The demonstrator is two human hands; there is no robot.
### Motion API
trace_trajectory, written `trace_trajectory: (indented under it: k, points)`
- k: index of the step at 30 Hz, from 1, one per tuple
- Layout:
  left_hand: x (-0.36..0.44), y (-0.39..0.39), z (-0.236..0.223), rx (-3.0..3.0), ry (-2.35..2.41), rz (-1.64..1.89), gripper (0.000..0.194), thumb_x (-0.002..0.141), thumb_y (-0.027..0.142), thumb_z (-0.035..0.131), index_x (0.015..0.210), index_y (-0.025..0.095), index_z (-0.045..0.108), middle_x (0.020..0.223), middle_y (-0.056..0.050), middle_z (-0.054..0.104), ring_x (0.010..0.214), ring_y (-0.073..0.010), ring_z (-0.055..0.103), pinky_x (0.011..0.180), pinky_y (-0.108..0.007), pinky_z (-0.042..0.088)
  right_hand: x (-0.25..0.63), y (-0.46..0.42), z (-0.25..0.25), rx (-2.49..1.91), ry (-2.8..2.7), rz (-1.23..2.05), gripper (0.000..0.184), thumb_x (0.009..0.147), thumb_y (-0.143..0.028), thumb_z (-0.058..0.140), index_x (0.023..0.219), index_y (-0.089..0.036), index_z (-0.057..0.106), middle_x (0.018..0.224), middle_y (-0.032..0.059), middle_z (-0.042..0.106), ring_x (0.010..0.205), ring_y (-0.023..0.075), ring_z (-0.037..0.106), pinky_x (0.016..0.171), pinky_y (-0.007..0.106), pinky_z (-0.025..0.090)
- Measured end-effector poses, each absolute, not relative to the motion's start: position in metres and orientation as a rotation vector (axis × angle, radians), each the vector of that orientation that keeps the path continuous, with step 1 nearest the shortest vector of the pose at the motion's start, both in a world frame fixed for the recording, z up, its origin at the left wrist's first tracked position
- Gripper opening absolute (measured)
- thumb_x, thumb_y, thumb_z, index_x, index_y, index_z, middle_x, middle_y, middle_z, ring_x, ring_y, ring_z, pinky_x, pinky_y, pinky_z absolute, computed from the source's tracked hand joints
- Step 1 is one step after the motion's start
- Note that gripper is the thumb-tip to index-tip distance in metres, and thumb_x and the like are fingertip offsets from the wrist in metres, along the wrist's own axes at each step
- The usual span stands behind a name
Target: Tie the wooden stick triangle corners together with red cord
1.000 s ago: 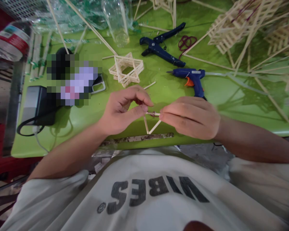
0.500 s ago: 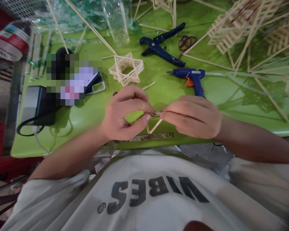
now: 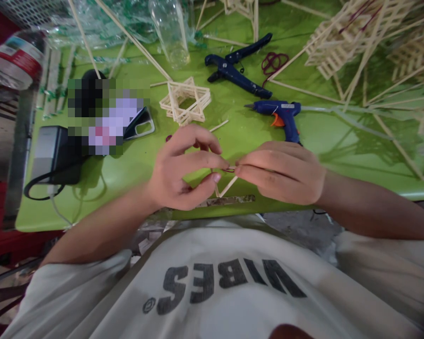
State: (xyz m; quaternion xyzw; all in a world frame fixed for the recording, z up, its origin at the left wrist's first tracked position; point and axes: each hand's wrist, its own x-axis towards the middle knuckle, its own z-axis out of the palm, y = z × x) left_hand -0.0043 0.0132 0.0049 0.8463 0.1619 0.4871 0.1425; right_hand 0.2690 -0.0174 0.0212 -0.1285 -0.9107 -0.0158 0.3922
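Note:
My right hand (image 3: pixel 282 172) pinches the top edge of a small triangle of thin wooden sticks (image 3: pixel 229 186), whose lower corner points toward me. A dark red cord (image 3: pixel 229 170) loops at that edge, between my two hands. The thumb and index finger of my left hand (image 3: pixel 187 169) are apart, the index fingertip at the cord; whether it touches is hard to tell. Beyond my left hand lies a star of stacked sticks (image 3: pixel 206 101), with a loose stick (image 3: pixel 219 125) closer in. A blue glue gun (image 3: pixel 277 107) rests beyond my right hand.
Blue cutters (image 3: pixel 238 73) and a bundle of red cord (image 3: pixel 273 63) lie farther back on the green table (image 3: pixel 127 188). Stick frames (image 3: pixel 339 42) crowd the right. At left are a phone (image 3: pixel 141 123), a power adapter (image 3: pixel 53 153) and a bottle (image 3: pixel 16 59). A clear cup (image 3: pixel 171 33) stands behind.
My left thumb and index finger have parted from their pinch on the cord, the thumb dropping slightly. My right hand keeps its grip almost in the same place.

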Motion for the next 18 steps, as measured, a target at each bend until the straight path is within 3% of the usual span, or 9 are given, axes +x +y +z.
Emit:
trace_trajectory:
  k: [18]
  points:
    - [-0.0046, 0.0118, 0.0027, 2.286, 0.485, 1.242, 0.019, 0.104, 0.046, 0.084, 0.112, 0.030, 0.078, 0.112, -0.009, 0.075, 0.096, -0.0227, 0.075, 0.082, -0.042, 0.069, 0.2724, -0.0206, 0.0275, -0.276, -2.361, -0.067, 0.018, 0.117, -0.007, 0.059, 0.121, -0.002, 0.076, 0.110, 0.0183, 0.082, 0.092, 0.0249, 0.079, 0.077, 0.040, 0.066]
